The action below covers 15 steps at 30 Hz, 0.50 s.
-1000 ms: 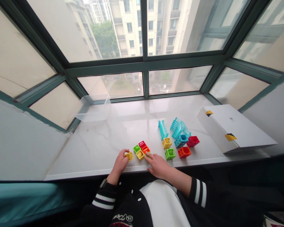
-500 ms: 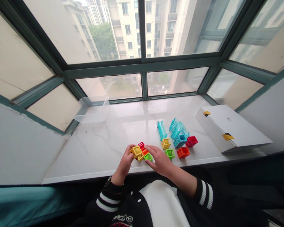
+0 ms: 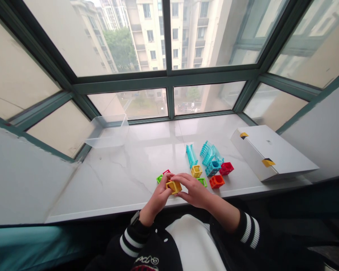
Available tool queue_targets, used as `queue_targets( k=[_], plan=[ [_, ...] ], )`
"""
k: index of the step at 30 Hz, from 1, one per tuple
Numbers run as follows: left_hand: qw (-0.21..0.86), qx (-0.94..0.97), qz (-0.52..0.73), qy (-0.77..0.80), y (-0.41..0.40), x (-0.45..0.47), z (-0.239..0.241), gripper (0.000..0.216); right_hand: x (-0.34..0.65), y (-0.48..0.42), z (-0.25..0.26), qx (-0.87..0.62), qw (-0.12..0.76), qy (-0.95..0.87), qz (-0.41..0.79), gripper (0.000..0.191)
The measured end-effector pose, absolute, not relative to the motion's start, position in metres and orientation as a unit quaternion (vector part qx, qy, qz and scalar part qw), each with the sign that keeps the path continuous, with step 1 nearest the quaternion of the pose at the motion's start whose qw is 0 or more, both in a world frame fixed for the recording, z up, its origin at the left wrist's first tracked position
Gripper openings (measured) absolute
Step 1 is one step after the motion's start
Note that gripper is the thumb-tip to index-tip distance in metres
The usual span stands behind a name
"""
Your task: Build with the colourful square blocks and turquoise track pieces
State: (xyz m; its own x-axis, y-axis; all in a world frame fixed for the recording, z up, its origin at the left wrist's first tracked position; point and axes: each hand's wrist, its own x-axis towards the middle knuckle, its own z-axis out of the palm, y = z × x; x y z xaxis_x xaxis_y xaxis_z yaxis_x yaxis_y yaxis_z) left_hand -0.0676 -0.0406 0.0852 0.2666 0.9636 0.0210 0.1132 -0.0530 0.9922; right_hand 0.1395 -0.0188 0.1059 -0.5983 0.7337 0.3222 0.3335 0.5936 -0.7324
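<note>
In the head view we find a yellow block (image 3: 173,187) clamped between the left hand (image 3: 158,198) and right hand (image 3: 193,191), over a marble sill (image 3: 115,188). A green block (image 3: 159,178) and red block (image 3: 166,171) sit just beyond the left hand. Teal tracks (image 3: 191,155) lie right; a clear bin (image 3: 107,131) and white box (image 3: 271,152) stand well apart.

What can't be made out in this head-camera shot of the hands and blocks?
Head view:
The yellow block: most of it is covered by the fingers of the left hand and right hand.
The red block and the nearby green block: partly hidden behind the left hand.
The far green block: partly hidden by the right hand.
</note>
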Motion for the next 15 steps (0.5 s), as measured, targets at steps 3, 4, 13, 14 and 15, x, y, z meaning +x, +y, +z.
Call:
queue_targets(
  k=[3,4,13,14,15],
  plan=[
    [0.529,0.601,0.399,0.448,-0.041,-0.068,0.084,0.050,0.139,-0.020,0.107,-0.316,0.317,-0.832,0.328,0.050],
    [0.530,0.599,0.394,0.453,-0.041,-0.069,0.082,0.052,0.139,-0.020,0.108,-0.316,0.318,-0.830,0.332,0.049],
    [0.600,0.548,0.417,0.407,-0.040,-0.076,0.067,0.057,0.140,-0.019,0.117,-0.324,0.312,-0.829,0.332,0.047],
    [0.602,0.542,0.419,0.410,-0.041,-0.075,0.069,0.059,0.140,-0.018,0.117,-0.325,0.321,-0.829,0.323,0.046],
    [0.604,0.537,0.423,0.410,-0.042,-0.074,0.072,0.061,0.141,-0.017,0.116,-0.327,0.331,-0.827,0.316,0.046]
  ],
)
